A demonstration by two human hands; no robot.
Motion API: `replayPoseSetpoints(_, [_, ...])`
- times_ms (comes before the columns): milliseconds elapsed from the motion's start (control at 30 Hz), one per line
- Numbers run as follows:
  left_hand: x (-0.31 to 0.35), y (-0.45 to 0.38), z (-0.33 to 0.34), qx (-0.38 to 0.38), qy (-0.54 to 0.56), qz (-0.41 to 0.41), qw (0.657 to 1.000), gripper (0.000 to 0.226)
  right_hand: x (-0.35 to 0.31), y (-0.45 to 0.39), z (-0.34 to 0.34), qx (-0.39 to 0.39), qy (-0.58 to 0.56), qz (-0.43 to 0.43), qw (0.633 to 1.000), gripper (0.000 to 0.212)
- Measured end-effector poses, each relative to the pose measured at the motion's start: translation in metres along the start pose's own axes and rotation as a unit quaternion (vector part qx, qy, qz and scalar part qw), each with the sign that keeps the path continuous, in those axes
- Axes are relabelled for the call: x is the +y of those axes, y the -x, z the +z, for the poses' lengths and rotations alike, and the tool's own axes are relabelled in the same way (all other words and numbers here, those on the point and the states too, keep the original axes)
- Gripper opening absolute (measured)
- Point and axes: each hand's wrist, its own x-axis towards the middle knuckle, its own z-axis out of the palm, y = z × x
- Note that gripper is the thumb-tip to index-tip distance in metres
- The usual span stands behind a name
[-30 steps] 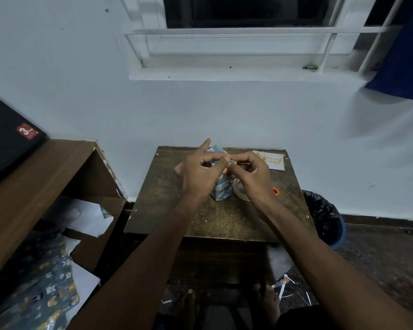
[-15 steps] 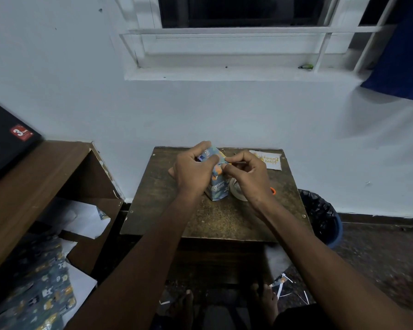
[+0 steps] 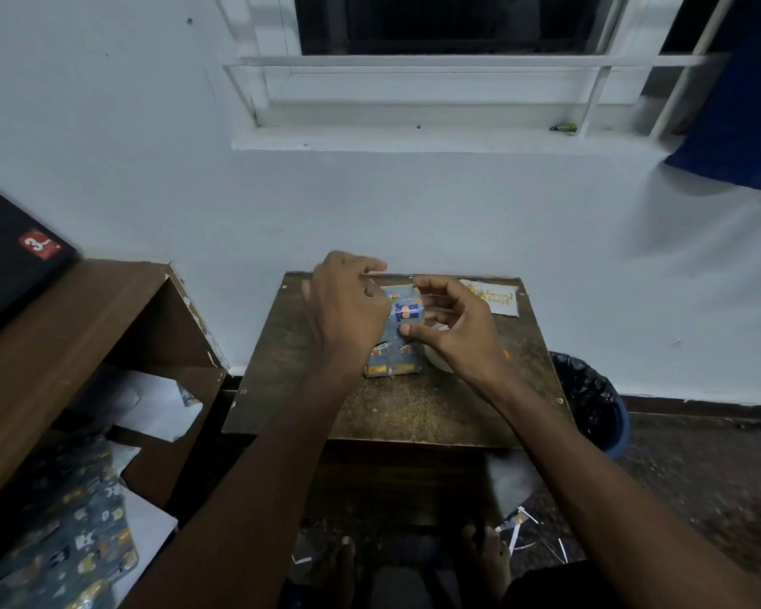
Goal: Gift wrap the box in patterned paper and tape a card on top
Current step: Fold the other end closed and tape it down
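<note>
Wrapping appears largely complete: the box (image 3: 394, 340) stands upright at mid-table, covered in patterned paper. The left hand (image 3: 348, 309) curls around its upper left side; the right hand (image 3: 451, 327) pinches paper or tape at its top, which one cannot be told. The card (image 3: 495, 296) lies untaped at the far right corner of the brown table (image 3: 414, 406). A bin (image 3: 594, 402) stands beside a white wall (image 3: 370, 204).
</note>
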Motion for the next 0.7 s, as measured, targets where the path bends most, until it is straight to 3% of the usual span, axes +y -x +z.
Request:
replayPoseSetpoints(67, [0.001, -0.004, -0.001, -0.038, -0.007, 0.063, 0.997, 0.057, -0.002, 0.000, -0.003, -0.024, 0.004, 0.004, 1.000, 0.063])
replayPoseSetpoints(133, [0.000, -0.007, 0.000, -0.123, 0.064, 0.106, 0.985, 0.081, -0.003, -0.001, -0.012, -0.052, 0.014, 0.017, 0.998, 0.066])
replayPoseSetpoints(267, [-0.004, -0.012, 0.003, -0.222, 0.120, 0.123, 0.960, 0.095, 0.003, -0.004, -0.043, -0.124, 0.106, 0.070, 0.984, 0.057])
replayPoseSetpoints(333, [-0.003, -0.013, 0.005, -0.235, 0.124, 0.111, 0.958, 0.095, 0.009, -0.004, -0.053, -0.165, 0.255, 0.078, 0.949, 0.049])
replayPoseSetpoints(433, [0.003, -0.012, 0.008, -0.214, 0.132, 0.098, 0.963, 0.086, 0.014, 0.001, -0.053, -0.195, 0.482, 0.082, 0.850, 0.032])
replayPoseSetpoints(600, [0.015, -0.008, 0.011, -0.177, 0.100, 0.114, 0.972, 0.050, 0.015, -0.001, -0.049, -0.157, 0.497, 0.068, 0.851, 0.019])
replayPoseSetpoints(700, [0.017, -0.010, 0.014, -0.200, 0.112, 0.138, 0.963, 0.046, 0.010, -0.002, -0.056, -0.132, 0.435, 0.062, 0.888, 0.021])
